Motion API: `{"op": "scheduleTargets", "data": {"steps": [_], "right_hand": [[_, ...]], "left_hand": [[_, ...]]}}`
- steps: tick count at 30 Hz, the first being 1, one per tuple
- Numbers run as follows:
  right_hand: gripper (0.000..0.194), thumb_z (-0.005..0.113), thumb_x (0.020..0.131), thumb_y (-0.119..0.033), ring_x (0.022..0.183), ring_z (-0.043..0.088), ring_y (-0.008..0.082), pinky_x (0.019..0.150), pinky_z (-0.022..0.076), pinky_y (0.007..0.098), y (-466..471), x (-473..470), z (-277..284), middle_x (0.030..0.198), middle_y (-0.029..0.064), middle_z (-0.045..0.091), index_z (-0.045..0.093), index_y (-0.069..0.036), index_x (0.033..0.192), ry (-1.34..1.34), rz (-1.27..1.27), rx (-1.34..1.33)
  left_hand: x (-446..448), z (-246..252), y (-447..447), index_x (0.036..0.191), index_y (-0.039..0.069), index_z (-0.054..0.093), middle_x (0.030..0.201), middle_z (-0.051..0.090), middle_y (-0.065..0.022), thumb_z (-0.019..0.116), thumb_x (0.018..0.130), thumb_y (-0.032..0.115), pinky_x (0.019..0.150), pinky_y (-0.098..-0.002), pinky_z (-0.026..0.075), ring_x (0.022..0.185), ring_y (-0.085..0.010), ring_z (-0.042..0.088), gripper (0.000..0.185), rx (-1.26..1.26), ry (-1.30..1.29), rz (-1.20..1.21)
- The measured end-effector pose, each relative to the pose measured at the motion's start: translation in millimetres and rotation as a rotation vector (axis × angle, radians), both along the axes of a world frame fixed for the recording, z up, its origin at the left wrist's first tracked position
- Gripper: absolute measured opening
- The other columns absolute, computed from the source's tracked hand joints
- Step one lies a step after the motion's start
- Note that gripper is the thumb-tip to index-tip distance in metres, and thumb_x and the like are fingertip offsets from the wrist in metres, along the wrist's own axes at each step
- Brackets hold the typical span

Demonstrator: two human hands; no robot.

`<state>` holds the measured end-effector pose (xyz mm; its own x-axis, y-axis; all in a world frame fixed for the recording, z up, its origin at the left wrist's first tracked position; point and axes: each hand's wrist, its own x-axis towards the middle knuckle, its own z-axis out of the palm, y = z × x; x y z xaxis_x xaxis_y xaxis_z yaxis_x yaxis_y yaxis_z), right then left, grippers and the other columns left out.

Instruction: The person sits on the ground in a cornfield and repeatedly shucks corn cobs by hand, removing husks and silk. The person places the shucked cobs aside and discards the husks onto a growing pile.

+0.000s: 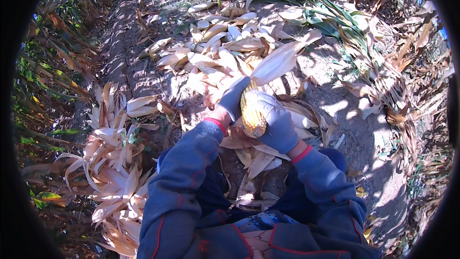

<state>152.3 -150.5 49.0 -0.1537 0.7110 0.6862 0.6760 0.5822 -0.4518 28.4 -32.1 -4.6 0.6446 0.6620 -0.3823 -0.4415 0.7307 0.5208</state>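
An ear of yellow corn (pixel 253 113) is held between my gloved hands, its blunt end tilted towards me and its kernels bare. My left hand (pixel 233 97) grips the far left side of the ear. Around its right side wraps my right hand (pixel 275 122), the fingers lying over the top. A long pale husk leaf (pixel 284 61) sticks out beyond the far end of the ear; whether it is still attached there cannot be seen. Grey gloves cover both palms and fingers.
Ahead on the dry soil lies a heap of corn ears in husks (pixel 226 46). Stripped husks (pixel 118 172) are piled at the left. Cut corn stalks (pixel 334 18) stretch along the right, and standing corn plants (pixel 54 61) line the left side.
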Motion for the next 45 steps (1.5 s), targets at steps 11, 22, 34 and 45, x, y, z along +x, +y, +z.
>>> {"op": "scheduleTargets", "data": {"steps": [11, 22, 34, 45], "right_hand": [[0.035, 0.054, 0.095, -0.028, 0.089, 0.06, 0.0172, 0.074, 0.0522, 0.0294, 5.6, 3.6, -29.6, 0.101, 0.0066, 0.059, 0.052, 0.002, 0.113, 0.842, 0.32, -0.862], [0.05, 0.071, 0.073, -0.031, 0.079, 0.063, 0.0182, 0.069, 0.0519, 0.0324, 4.9, 14.7, -26.5, 0.091, 0.0093, 0.064, 0.057, -0.001, 0.11, 0.582, 0.022, -1.015], [0.068, 0.072, 0.067, -0.042, 0.095, 0.063, 0.032, 0.081, 0.05, 0.039, -9.1, 25.0, -25.9, 0.105, 0.0174, 0.064, 0.052, -0.006, 0.122, 0.004, -0.19, -0.661], [0.047, 0.072, 0.06, -0.04, 0.114, 0.048, 0.034, 0.094, 0.0385, 0.0485, 1.7, 18.3, -7.2, 0.112, 0.0127, 0.055, 0.064, -0.005, 0.09, -0.466, -0.375, -0.423]], "left_hand": [[-16.7, 2.3, 14.8, 0.103, -0.002, 0.058, 0.082, 0.062, -0.0093, 0.058, 0.088, 0.021, 0.064, -0.0329, 0.054, 0.069, -0.02, 0.062, 0.027, 0.311, 0.159, 0.434], [-28.4, 42.0, 10.4, 0.119, 0.0, 0.052, 0.109, 0.06, -0.0172, 0.077, 0.064, 0.044, 0.087, -0.0393, 0.047, 0.101, -0.0333, 0.059, 0.076, 1.236, 1.529, 0.415], [-34.9, 16.0, 46.9, 0.105, -0.002, 0.062, 0.087, 0.066, -0.0101, 0.068, 0.085, 0.032, 0.073, -0.0312, 0.049, 0.082, -0.0205, 0.063, 0.04, 0.698, 0.44, 0.678], [-43.1, 41.1, 42.9, 0.098, 0.0, 0.06, 0.078, 0.063, -0.0078, 0.061, 0.09, 0.028, 0.058, -0.0315, 0.049, 0.062, -0.018, 0.06, 0.029, 0.289, 0.319, 0.704]]}}
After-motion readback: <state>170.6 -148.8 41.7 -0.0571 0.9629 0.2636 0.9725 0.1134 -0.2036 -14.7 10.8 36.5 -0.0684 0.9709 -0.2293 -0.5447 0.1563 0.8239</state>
